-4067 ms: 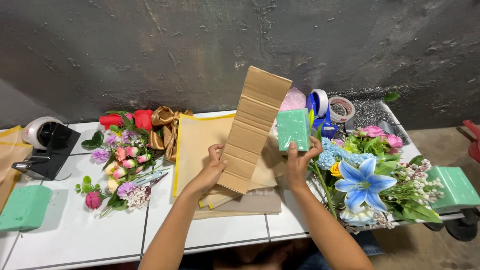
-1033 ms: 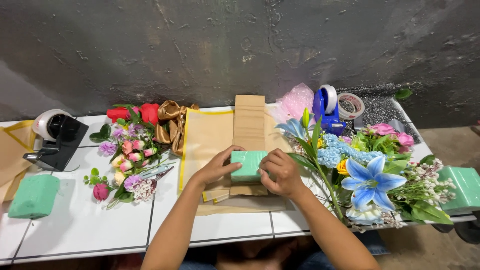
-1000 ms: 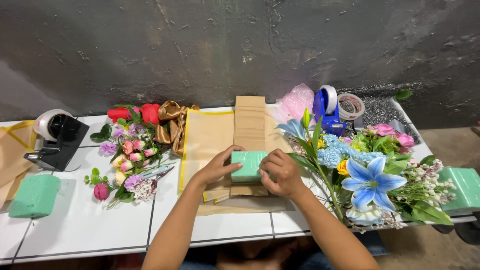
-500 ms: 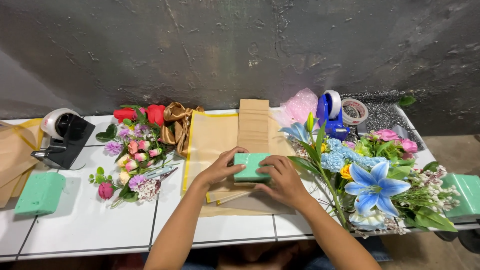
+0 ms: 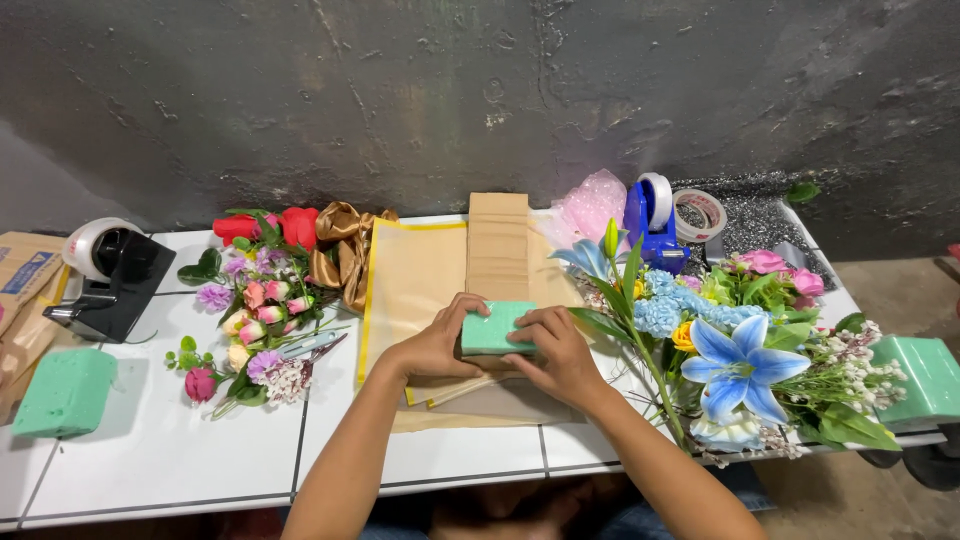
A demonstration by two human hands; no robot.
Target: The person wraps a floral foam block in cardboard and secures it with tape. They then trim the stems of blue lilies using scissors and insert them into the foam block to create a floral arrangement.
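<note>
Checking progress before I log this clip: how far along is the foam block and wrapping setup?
Done: brown paper and folded cardboard strip are laid flat on the table.

In hand: left hand and right hand press the green foam block onto them.

Left: nothing is wrapped, both flower bunches lie loose, and the tape dispenser sits untouched.

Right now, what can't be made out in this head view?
- Underside of the green foam block: covered by the left hand and right hand.
- Cardboard strip: its near end lies under the block and hands.
- Second foam block: cut off by the right frame edge.
</note>
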